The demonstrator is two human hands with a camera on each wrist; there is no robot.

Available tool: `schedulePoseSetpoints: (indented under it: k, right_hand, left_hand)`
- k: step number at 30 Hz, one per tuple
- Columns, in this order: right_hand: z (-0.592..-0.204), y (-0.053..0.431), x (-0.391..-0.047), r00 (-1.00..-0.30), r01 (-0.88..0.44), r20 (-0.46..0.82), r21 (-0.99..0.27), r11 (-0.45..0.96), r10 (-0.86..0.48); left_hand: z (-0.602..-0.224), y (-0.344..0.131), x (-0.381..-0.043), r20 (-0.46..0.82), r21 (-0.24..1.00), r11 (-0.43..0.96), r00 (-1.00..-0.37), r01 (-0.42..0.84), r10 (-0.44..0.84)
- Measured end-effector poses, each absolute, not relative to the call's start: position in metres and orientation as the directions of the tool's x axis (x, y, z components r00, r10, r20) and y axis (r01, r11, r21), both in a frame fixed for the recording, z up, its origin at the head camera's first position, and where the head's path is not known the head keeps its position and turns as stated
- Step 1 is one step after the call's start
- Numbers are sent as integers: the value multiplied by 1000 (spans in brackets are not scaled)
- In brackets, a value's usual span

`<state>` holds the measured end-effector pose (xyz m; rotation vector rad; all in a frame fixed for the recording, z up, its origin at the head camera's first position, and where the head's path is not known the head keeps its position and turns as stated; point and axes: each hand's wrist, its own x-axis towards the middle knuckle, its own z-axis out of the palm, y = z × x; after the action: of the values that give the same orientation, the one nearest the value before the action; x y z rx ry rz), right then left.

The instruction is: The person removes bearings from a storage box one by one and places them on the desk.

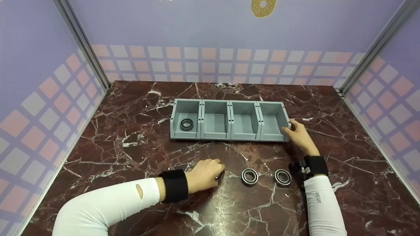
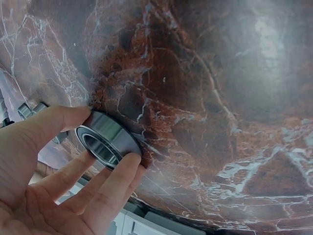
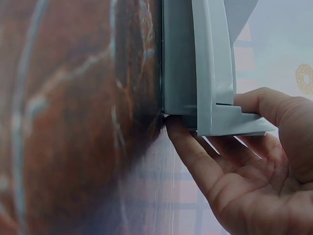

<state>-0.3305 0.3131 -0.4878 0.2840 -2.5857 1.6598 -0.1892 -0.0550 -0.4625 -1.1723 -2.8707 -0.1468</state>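
My left hand point(image 1: 206, 174) pinches a ball bearing point(image 2: 110, 129) between thumb and fingers, low over the table in front of the bins. In the left wrist view the bearing is tilted, its bore facing the palm; the head view shows only its edge. My right hand point(image 1: 299, 134) grips the right end wall of a row of grey storage bins point(image 1: 215, 135). The thumb lies over the wall's rim, and the fingers point(image 3: 195, 159) reach along the outside, down by the tabletop. Another bearing point(image 1: 187, 128) lies in the leftmost bin.
Two more bearings, one near the middle point(image 1: 249, 177) and one farther right point(image 1: 283, 178), lie flat on the dark red marbled table point(image 1: 137, 157). Behind the bins stands a purple wall point(image 1: 216, 29) with pink and white squares; side panels flank the table.
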Motion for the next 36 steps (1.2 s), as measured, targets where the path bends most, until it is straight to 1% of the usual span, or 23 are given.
schedulePoseSetpoints:
  k: [10,21,26,36]
  right_hand:
    - [-491,316,-333,-981,-189,152,-892,410,-122]
    - [-490,315,-333,-980,-193,151,-889,414,-133]
    - [-489,315,-333,-981,-185,141,-891,415,-134]
    - [-488,313,-332,-982,-177,134,-893,415,-130]
  left_hand:
    - [-461,-57,-189,55,128,717,-727,685,684]
    - [-457,-58,-189,47,135,708,-718,693,694]
    - [-451,-60,-190,66,133,700,-711,702,700]
    - [-441,-65,-192,82,137,712,-724,689,685]
